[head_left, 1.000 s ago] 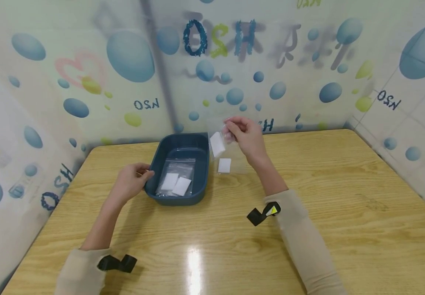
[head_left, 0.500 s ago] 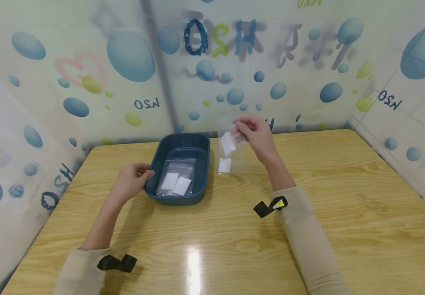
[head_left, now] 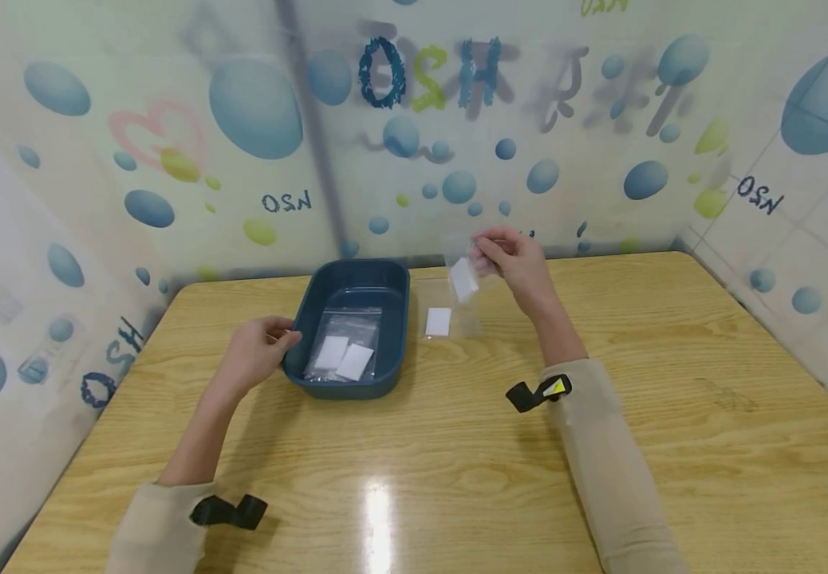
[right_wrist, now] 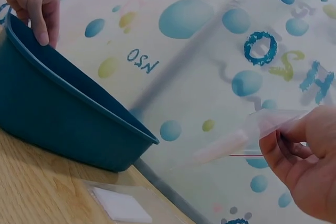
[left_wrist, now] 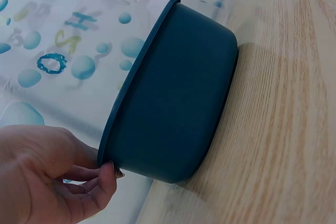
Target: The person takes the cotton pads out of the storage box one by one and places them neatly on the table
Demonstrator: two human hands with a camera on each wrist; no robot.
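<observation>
My left hand pinches the left rim of a dark blue plastic basin; the left wrist view shows thumb and fingers on either side of the rim. Inside the basin lie clear zip bags with two white squares showing. From my right hand hangs another clear zip bag, pinched near its top and holding a white rectangular piece. Below it, flat on the table just right of the basin, lies a clear bag containing a white square.
The wood-grain table meets a wall with printed blue drops behind the basin. Side walls stand at left and right. Each sleeve end carries a black strap.
My right hand has moved right with its bag, away from the basin, uncovering more of the bag on the table. The left hand and basin have stayed put.
</observation>
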